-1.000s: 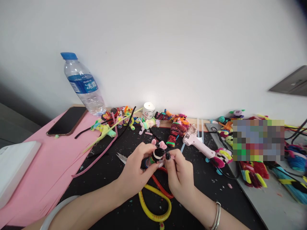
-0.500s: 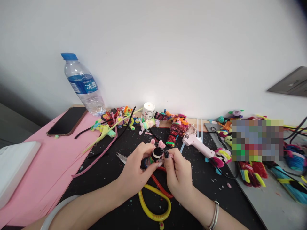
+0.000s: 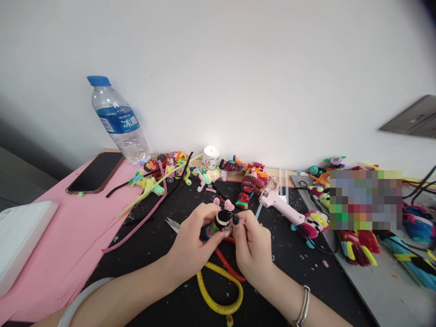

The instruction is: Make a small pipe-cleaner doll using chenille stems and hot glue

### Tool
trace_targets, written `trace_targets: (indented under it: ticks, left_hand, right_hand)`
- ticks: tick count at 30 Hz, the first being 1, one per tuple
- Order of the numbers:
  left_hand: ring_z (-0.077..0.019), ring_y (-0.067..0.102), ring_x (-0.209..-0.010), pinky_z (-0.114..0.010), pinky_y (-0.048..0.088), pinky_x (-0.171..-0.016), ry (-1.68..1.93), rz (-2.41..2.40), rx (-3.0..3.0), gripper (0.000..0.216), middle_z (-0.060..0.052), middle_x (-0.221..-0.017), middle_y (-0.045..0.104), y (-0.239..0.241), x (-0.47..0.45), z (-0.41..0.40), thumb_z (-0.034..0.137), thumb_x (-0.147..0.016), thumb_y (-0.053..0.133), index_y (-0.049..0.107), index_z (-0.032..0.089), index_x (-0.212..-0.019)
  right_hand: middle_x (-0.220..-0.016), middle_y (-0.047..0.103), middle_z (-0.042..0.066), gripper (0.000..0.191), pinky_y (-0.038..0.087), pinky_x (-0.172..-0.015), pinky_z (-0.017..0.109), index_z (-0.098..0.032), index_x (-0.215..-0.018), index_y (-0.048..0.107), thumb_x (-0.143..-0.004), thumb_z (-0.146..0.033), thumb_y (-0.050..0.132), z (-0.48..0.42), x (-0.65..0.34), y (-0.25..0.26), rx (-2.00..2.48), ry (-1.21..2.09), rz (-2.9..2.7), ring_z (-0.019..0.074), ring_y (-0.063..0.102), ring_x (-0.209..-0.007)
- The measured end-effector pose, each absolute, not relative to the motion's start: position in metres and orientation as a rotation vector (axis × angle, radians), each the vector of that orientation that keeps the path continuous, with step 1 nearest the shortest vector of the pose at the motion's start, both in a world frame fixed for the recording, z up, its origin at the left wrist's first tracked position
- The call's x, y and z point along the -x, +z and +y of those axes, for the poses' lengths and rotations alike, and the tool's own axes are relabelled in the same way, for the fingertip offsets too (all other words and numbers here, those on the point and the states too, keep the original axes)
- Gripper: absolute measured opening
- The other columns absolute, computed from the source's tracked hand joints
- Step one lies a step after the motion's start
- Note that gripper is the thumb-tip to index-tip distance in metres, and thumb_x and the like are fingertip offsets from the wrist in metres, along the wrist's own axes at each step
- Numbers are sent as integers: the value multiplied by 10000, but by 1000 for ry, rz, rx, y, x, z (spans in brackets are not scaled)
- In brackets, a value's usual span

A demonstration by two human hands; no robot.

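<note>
My left hand (image 3: 192, 245) is closed around a small fuzzy figure (image 3: 223, 219), mostly black with a white band and pink pompom-like tufts on top. Thumb and fingers of my right hand (image 3: 254, 245) pinch a small pink piece (image 3: 242, 221) at the figure's right side; most of that piece is hidden by the fingers. Under both hands lie scissors (image 3: 220, 303) with yellow and red handles, their blade tips showing left of my left hand. A pale pink hot glue gun (image 3: 281, 205) rests to the right, a glue stick at its tip.
Fuzzy pipe-cleaner figures line the back, near a white paper cup (image 3: 211, 159). A pink pipe cleaner (image 3: 145, 230) lies at left. Further left are a water bottle (image 3: 119, 120), a phone (image 3: 95, 172) and a white box (image 3: 25, 240) on pink sheets. More figures (image 3: 315, 223) stand right.
Almost nothing differs. My right hand has shifted very slightly left, still pinching beside the figure, and my left hand keeps its hold.
</note>
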State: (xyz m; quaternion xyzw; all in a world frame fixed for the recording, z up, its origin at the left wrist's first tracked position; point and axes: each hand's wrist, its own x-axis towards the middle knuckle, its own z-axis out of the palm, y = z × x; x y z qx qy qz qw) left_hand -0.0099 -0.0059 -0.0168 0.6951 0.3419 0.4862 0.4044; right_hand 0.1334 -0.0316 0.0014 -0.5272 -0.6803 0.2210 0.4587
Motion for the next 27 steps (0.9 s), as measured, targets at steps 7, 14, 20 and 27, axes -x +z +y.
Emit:
trace_targets:
  ticks: [7, 14, 20, 27]
  left_hand:
    - [-136, 589, -960, -283, 488, -869, 1226, 862, -1751, 373, -9, -1042, 548, -16, 10, -7, 116, -801, 590, 459, 273, -1113]
    - [-121, 582, -974, -266, 478, -882, 1210, 861, -1754, 387, -2, -1052, 536, -18, 11, -8, 112, -813, 579, 431, 286, -1125]
    - [-124, 581, -972, -276, 477, -883, 1208, 876, -1785, 381, 3, -1046, 540, -18, 10, -7, 109, -811, 573, 432, 279, -1121]
    - [-122, 563, -1008, -270, 471, -899, 1208, 876, -1806, 394, 1, -1083, 520, -17, 10, -6, 109, -816, 566, 428, 291, -1137]
  right_hand:
    - [-570, 546, -30, 157, 361, -429, 197, -213, -768, 442, -900, -156, 377, -31, -133, 2, 1300, 516, -1684, 108, 502, -437]
    - [-576, 551, -33, 157, 363, -434, 187, -209, -772, 441, -899, -144, 375, -31, -131, 2, 1297, 506, -1692, 100, 510, -440]
    - [-569, 541, -36, 160, 351, -427, 190, -210, -766, 443, -901, -154, 378, -31, -132, -1, 1298, 478, -1692, 100, 501, -433]
    - [-592, 560, -34, 152, 381, -457, 183, -208, -784, 453, -908, -158, 381, -31, -132, 0, 1275, 536, -1659, 103, 542, -473]
